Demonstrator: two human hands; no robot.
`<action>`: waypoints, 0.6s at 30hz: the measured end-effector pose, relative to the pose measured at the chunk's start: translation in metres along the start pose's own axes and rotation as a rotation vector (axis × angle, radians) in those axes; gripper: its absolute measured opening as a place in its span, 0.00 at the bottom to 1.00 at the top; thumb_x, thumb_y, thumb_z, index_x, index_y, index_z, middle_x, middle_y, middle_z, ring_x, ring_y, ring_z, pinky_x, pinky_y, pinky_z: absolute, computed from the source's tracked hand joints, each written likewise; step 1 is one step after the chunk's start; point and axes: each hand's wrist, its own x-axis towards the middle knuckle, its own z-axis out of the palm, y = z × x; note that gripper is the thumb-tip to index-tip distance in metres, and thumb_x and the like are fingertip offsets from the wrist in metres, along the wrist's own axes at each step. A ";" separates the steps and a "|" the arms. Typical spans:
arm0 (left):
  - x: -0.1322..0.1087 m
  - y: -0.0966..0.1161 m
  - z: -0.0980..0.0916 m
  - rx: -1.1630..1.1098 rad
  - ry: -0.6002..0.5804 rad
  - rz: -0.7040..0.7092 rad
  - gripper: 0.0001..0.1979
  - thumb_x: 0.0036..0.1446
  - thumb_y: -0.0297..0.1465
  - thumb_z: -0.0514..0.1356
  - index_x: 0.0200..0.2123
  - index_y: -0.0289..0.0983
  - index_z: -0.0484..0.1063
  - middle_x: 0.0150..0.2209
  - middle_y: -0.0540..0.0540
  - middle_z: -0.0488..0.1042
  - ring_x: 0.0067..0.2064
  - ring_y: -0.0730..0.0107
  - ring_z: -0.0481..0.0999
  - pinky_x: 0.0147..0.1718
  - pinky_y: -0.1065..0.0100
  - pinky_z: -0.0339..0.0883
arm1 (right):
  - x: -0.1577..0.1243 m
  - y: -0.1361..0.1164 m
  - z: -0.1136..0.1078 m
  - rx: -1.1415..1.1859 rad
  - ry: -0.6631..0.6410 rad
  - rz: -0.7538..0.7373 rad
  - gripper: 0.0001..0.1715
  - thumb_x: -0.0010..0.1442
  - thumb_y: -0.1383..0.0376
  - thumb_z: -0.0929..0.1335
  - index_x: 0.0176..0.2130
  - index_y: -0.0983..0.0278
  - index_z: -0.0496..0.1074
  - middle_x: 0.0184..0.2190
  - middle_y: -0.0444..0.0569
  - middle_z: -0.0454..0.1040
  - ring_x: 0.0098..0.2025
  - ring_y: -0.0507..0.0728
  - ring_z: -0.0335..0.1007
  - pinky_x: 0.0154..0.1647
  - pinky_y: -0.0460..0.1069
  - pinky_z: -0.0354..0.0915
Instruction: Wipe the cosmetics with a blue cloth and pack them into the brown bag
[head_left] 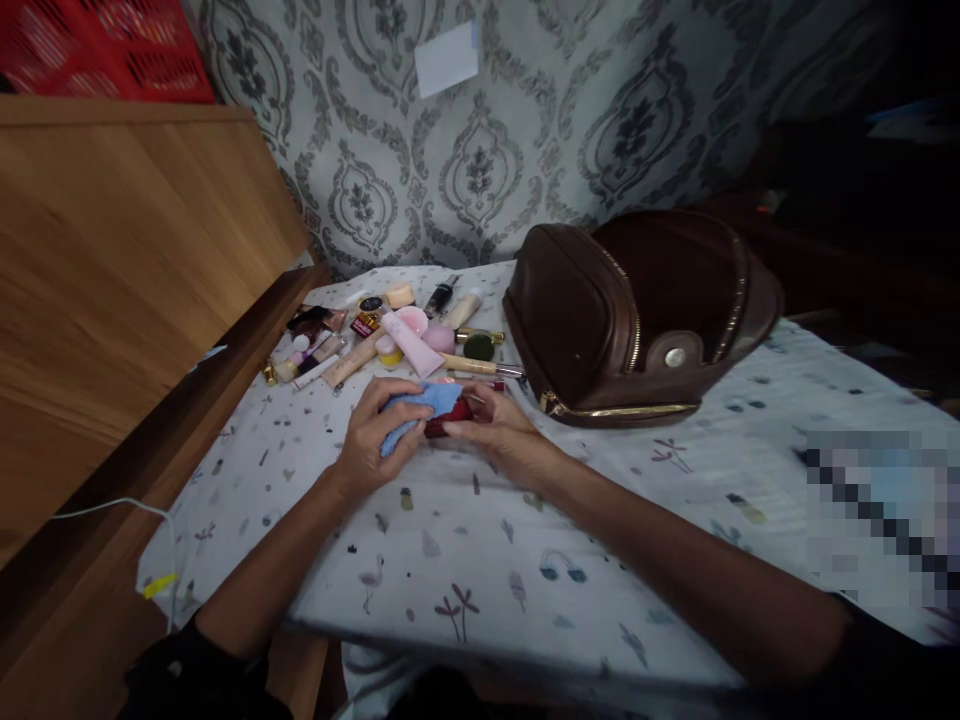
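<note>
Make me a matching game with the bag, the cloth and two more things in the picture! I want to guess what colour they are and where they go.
Things:
1. bag
2. cloth
3. squeeze tube
4. plastic basket

Colours and places:
A. pale pink, lying in the pile of small cosmetics
B. red, in the upper left corner of the picture
C. brown with gold-coloured zips, standing on the patterned cover
D. blue, held in the left hand

Right pairs: 1-C, 2-D, 3-A, 4-B
</note>
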 end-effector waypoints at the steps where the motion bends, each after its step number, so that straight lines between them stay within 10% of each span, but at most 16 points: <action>1: -0.001 -0.001 0.000 0.000 0.011 -0.002 0.07 0.64 0.28 0.57 0.42 0.39 0.74 0.46 0.40 0.73 0.47 0.62 0.73 0.47 0.57 0.70 | 0.000 0.000 -0.001 0.025 0.002 0.002 0.31 0.37 0.66 0.82 0.42 0.61 0.73 0.41 0.45 0.79 0.44 0.55 0.76 0.53 0.55 0.70; 18: -0.005 -0.008 0.009 -0.117 0.060 -0.193 0.05 0.65 0.34 0.55 0.39 0.39 0.67 0.43 0.42 0.73 0.46 0.62 0.73 0.46 0.59 0.69 | -0.006 -0.015 -0.002 0.119 -0.207 0.097 0.28 0.44 0.59 0.80 0.44 0.63 0.76 0.44 0.51 0.80 0.48 0.58 0.77 0.60 0.58 0.66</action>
